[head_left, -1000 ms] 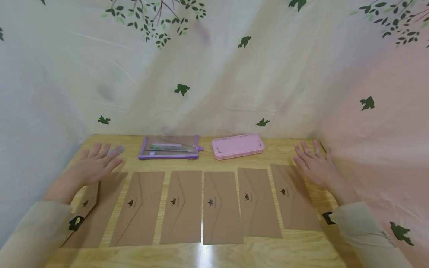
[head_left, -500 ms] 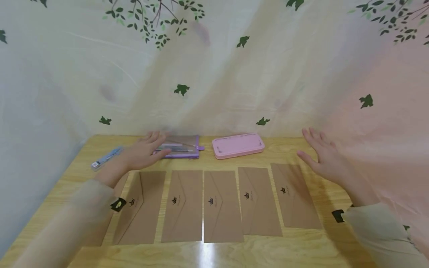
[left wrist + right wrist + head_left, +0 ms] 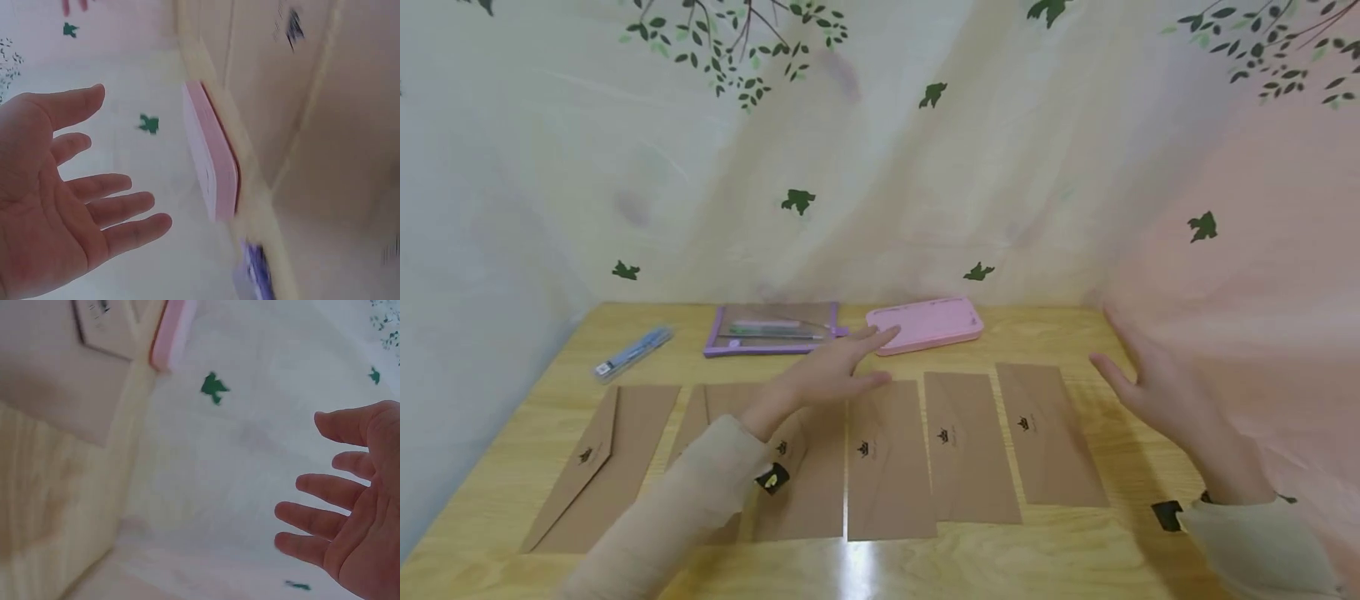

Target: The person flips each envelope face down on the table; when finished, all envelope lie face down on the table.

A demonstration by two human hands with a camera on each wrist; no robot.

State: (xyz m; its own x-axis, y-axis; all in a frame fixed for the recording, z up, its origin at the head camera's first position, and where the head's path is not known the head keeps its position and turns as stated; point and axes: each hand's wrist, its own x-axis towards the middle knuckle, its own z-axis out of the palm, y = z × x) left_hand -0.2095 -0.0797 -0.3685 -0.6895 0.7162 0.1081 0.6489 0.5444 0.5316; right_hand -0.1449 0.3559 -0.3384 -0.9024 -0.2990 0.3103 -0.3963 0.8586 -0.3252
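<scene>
In the head view my left hand (image 3: 823, 373) hovers over the row of brown envelopes, its fingers extended toward the pink case (image 3: 925, 325). The left wrist view shows its palm bare, with the fingers spread. My right hand (image 3: 1165, 387) is held above the table's right side, beside the rightmost envelope (image 3: 1048, 442); its fingers are loosely straight and hold nothing. Several envelopes lie side by side, each printed with a small black crown. The leftmost envelope (image 3: 606, 467) is fully uncovered at its flap, while my left arm covers part of the second one.
Behind the envelopes lies a clear pouch with purple edging (image 3: 771, 329), with pens inside. A slim blue packet (image 3: 632, 354) rests at the back left. A pale curtain (image 3: 865, 167) with green leaf and bird prints closes off the back and sides of the wooden table (image 3: 482, 500).
My left hand has swept right, from above the leftmost envelope past the purple-edged pouch to near the pink case. My right hand has shifted slightly right and turned. The envelopes have stayed put.
</scene>
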